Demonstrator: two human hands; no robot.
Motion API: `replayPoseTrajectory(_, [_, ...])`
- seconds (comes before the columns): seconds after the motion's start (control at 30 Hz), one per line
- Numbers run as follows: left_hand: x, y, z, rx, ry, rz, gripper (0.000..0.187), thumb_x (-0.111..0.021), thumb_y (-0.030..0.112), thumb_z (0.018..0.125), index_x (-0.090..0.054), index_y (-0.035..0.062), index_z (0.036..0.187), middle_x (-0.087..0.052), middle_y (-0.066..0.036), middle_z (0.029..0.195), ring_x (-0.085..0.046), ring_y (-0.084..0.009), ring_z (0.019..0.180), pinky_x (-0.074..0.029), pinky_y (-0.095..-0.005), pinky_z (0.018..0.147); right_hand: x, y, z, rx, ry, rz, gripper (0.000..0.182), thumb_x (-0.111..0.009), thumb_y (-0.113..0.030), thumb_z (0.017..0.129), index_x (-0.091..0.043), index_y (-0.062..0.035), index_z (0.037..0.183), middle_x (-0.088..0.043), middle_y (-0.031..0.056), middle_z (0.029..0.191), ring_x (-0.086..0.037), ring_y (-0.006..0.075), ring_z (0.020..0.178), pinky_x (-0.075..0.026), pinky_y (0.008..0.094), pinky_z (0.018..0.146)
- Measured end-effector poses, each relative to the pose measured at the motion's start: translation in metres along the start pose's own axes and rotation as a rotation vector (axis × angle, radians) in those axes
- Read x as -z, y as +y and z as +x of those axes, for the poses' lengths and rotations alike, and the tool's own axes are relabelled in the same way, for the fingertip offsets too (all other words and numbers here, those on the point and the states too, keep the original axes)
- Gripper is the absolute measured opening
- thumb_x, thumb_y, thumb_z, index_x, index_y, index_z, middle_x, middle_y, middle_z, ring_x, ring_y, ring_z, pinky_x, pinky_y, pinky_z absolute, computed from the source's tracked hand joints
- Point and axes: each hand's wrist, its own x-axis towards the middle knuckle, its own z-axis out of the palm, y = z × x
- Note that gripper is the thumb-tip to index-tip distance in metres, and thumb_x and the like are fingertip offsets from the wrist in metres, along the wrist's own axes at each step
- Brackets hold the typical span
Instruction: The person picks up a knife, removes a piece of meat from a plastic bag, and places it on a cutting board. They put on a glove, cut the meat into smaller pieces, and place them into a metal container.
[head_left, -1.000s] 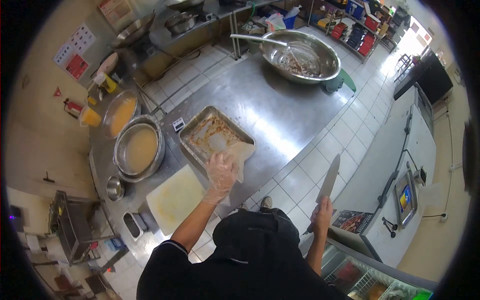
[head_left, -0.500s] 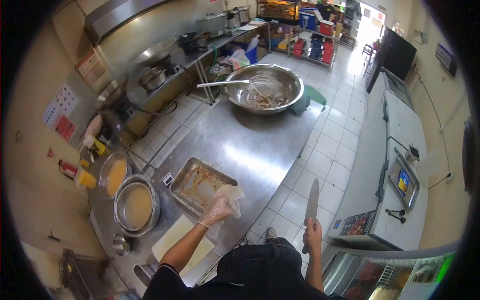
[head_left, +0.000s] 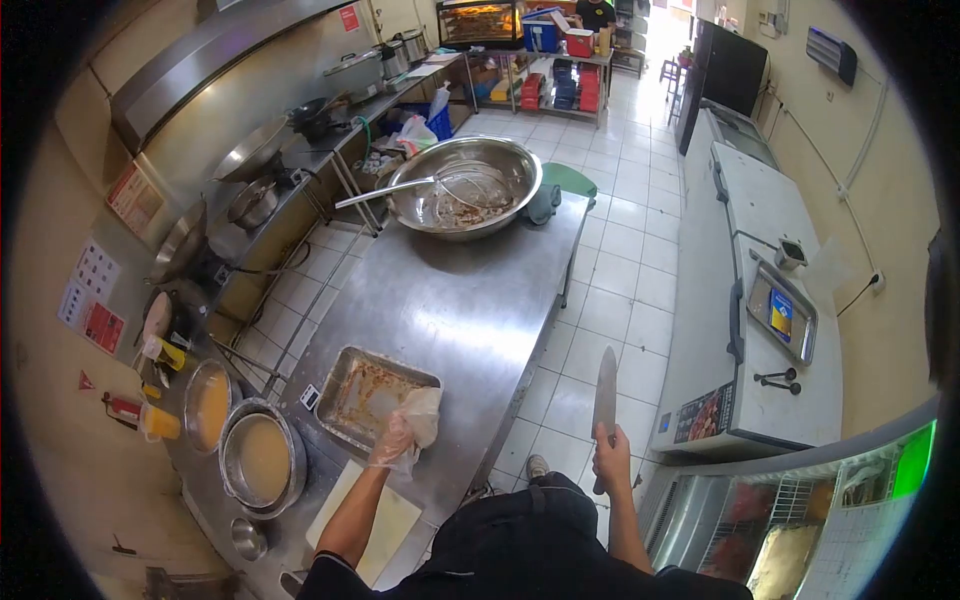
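My left hand (head_left: 392,442), in a clear plastic glove, is closed on a pale, limp, cloth-like piece (head_left: 424,412). It hangs over the near right corner of a metal tray (head_left: 352,400) smeared with reddish-brown residue. Exactly what the pale piece is, I cannot make out. Off the table's right side, my bare right hand (head_left: 612,460) grips a large kitchen knife (head_left: 606,390) by its handle, blade pointing forward and up. A white cutting board (head_left: 375,520) lies under my left forearm.
A big steel bowl (head_left: 465,228) with a whisk (head_left: 385,192) stands at the steel table's (head_left: 440,300) far end. Left are bowls of orange (head_left: 210,400) and beige liquid (head_left: 262,455). White chest freezers (head_left: 690,350) line the right. Another person (head_left: 596,14) stands far back.
The view has turned, so the surroundings appear further left. My left hand still holds the pale piece at the tray, and my right hand still holds the knife.
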Motion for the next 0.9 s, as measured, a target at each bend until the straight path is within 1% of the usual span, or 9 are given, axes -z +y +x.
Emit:
replayPoseTrajectory(0.13, [0.011, 0.040, -0.009, -0.156, 0.180, -0.199, 0.033, -0.056, 0.024, 0.095, -0.072, -0.0039, 0.102, -0.075, -0.019, 0.087, -0.073, -0.0309, 0.082, -0.056, -0.0412, 0.070, -0.001, 0.003, 0.005, 0.009, -0.016, -0.026, 0.033, -0.064, -0.040, 0.100, -0.052, -0.0090, 0.098, -0.040, -0.0054, 0.058, -0.037, 0.0055, 0.039, -0.030, 0.0251, 0.034])
replayPoseTrajectory(0.23, [0.015, 0.060, -0.011, -0.051, 0.189, -0.295, 0.037, -0.056, 0.029, 0.096, -0.070, -0.0049, 0.104, -0.075, -0.020, 0.096, -0.073, -0.0290, 0.088, -0.056, -0.0412, 0.071, -0.004, -0.001, 0.003, 0.034, -0.015, -0.060, 0.033, -0.064, -0.039, 0.099, -0.052, -0.0086, 0.097, -0.042, -0.0044, 0.059, -0.038, 0.0062, 0.040, -0.030, 0.0256, 0.035])
replayPoseTrajectory(0.3, [0.003, 0.047, -0.003, 0.096, 0.161, -0.635, 0.038, -0.056, 0.030, 0.096, -0.069, -0.0045, 0.104, -0.074, -0.020, 0.101, -0.073, -0.0275, 0.092, -0.056, -0.0414, 0.072, -0.004, -0.002, 0.001, 0.032, -0.012, -0.063, 0.033, -0.066, -0.038, 0.099, -0.052, -0.0082, 0.098, -0.044, -0.0037, 0.060, -0.039, 0.0065, 0.040, -0.031, 0.0259, 0.035])
replayPoseTrajectory(0.4, [-0.012, 0.014, 0.016, -0.173, 0.121, 0.299, 0.033, -0.055, 0.029, 0.098, -0.069, -0.0005, 0.103, -0.073, -0.019, 0.100, -0.072, -0.0300, 0.093, -0.055, -0.0418, 0.078, -0.004, -0.005, -0.004, 0.057, 0.013, -0.090, 0.034, -0.069, -0.037, 0.096, -0.053, -0.0074, 0.099, -0.046, -0.0031, 0.062, -0.040, 0.0066, 0.041, -0.032, 0.0259, 0.036])
replayPoseTrajectory(0.47, [0.006, 0.074, -0.012, -0.142, 0.163, -0.063, 0.024, -0.058, 0.024, 0.094, -0.068, 0.0025, 0.098, -0.071, -0.018, 0.091, -0.070, -0.0332, 0.088, -0.054, -0.0427, 0.078, -0.001, -0.003, -0.006, 0.069, 0.025, -0.108, 0.035, -0.071, -0.037, 0.095, -0.054, -0.0071, 0.100, -0.046, -0.0032, 0.062, -0.041, 0.0066, 0.042, -0.032, 0.0258, 0.036])
replayPoseTrajectory(0.53, [0.008, 0.082, -0.011, -0.220, 0.120, -0.096, 0.014, -0.060, 0.014, 0.087, -0.067, 0.0040, 0.094, -0.067, -0.017, 0.085, -0.067, -0.0346, 0.083, -0.054, -0.0425, 0.077, 0.002, 0.001, -0.006, 0.074, 0.028, -0.118, 0.036, -0.074, -0.036, 0.093, -0.054, -0.0068, 0.101, -0.045, -0.0035, 0.063, -0.041, 0.0065, 0.044, -0.033, 0.0257, 0.037])
replayPoseTrajectory(0.63, [-0.008, 0.031, 0.022, -0.450, 0.046, 0.182, 0.017, -0.062, -0.001, 0.076, -0.064, 0.0045, 0.092, -0.063, -0.014, 0.084, -0.064, -0.0344, 0.082, -0.053, -0.0418, 0.076, 0.006, 0.006, -0.004, 0.087, 0.034, -0.141, 0.036, -0.076, -0.033, 0.091, -0.054, -0.0065, 0.101, -0.045, -0.0041, 0.063, -0.041, 0.0062, 0.045, -0.033, 0.0259, 0.038])
replayPoseTrajectory(0.77, [-0.002, 0.034, 0.022, -0.492, 0.007, 0.169, 0.016, -0.063, 0.004, 0.076, -0.065, 0.0056, 0.092, -0.065, -0.016, 0.088, -0.065, -0.0356, 0.090, -0.051, -0.0442, 0.082, 0.008, 0.003, -0.005, 0.077, 0.027, -0.143, 0.033, -0.075, -0.031, 0.092, -0.054, -0.0063, 0.100, -0.044, -0.0047, 0.064, -0.041, 0.0061, 0.045, -0.032, 0.0260, 0.037])
replayPoseTrajectory(0.9, [-0.016, 0.006, 0.036, -0.487, 0.088, 0.282, 0.012, -0.065, 0.016, 0.080, -0.070, 0.0079, 0.088, -0.070, -0.018, 0.089, -0.068, -0.0363, 0.087, -0.053, -0.0455, 0.076, 0.005, 0.002, -0.004, 0.067, 0.028, -0.125, 0.032, -0.074, -0.029, 0.093, -0.055, -0.0060, 0.100, -0.044, -0.0046, 0.063, -0.041, 0.0060, 0.044, -0.031, 0.0261, 0.037])
